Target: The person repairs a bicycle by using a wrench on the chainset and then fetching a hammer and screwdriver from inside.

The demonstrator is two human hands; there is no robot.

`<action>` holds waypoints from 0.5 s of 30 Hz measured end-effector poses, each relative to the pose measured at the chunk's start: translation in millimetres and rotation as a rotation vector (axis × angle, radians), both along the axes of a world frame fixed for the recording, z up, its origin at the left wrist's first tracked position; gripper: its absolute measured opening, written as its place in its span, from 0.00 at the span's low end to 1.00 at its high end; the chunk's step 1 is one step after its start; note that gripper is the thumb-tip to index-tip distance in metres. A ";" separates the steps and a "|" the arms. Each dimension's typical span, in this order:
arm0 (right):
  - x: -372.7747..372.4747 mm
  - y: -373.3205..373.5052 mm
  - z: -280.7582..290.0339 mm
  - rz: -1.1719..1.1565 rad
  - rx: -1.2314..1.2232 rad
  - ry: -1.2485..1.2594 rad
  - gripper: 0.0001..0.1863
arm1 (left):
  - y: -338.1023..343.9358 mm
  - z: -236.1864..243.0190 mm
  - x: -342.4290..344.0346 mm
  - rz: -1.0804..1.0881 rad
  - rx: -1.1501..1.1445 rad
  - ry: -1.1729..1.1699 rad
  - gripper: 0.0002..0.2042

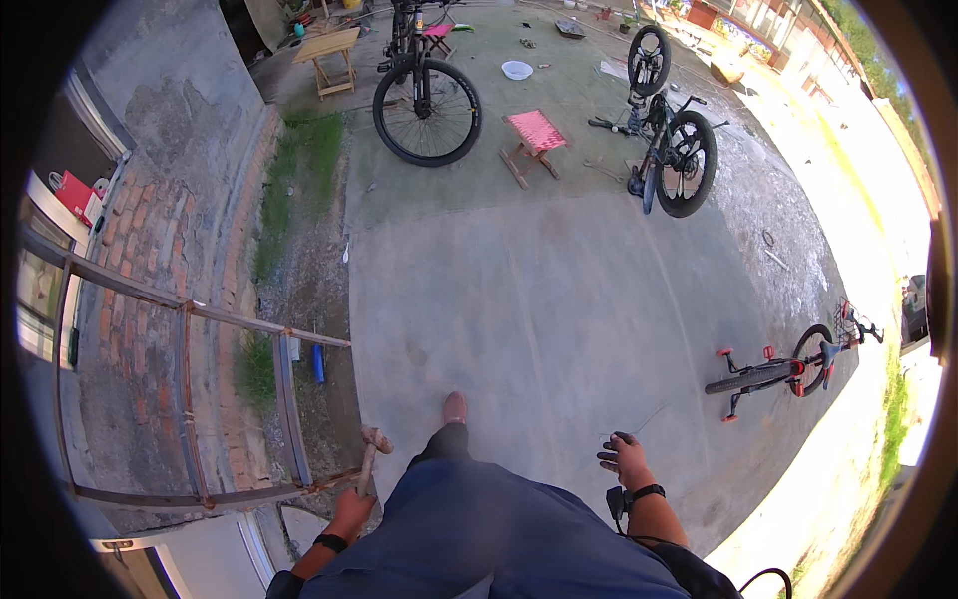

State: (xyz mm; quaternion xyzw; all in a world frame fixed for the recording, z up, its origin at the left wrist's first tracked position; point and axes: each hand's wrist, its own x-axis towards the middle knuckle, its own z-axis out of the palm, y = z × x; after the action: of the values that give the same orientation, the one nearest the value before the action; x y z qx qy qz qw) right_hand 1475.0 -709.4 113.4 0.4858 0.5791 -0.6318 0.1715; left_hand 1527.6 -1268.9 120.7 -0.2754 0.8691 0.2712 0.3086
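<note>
My left hand (351, 511) is closed around the wooden handle of a hammer (369, 461), whose dusty brownish head points up and away from me. The hammer is beside the near right corner of a rusty metal frame (239, 322). On the other side of my body, my right hand (626, 459) hangs over the concrete with its dark-tipped fingers apart. A thin greenish strand (649, 416) shows just beyond those fingers; whether they touch it I cannot tell. My brown shoe (455, 407) is on the concrete between the hands.
A small bicycle (768, 374) stands at right. Farther off are an upside-down black bicycle (659, 150), a mountain bike (427, 110), a pink-topped folding stool (536, 135), a white basin (517, 71) and a wooden table (326, 47). A brick wall (150, 260) runs along the left.
</note>
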 end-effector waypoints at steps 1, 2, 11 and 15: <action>-15.6 0.9 3.7 -0.030 -0.002 0.012 0.20 | 1.0 2.7 -27.9 0.012 0.025 0.008 0.19; -33.7 0.3 6.8 -0.033 -0.007 0.034 0.21 | -11.1 -17.4 -48.1 -0.118 0.053 0.096 0.19; -147.8 33.3 25.1 -0.148 -0.025 0.054 0.22 | 47.9 5.7 -317.2 -0.043 0.046 0.197 0.19; -196.5 77.6 1.8 -0.203 -0.067 -0.020 0.21 | 93.9 -2.0 -411.2 0.108 0.157 0.130 0.15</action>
State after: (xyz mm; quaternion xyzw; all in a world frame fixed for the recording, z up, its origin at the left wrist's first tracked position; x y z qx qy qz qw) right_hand 1278.5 -631.7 115.2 0.5424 0.5039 -0.6599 0.1285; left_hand 1116.4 -1175.0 118.7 -0.2786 0.8472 0.3721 0.2572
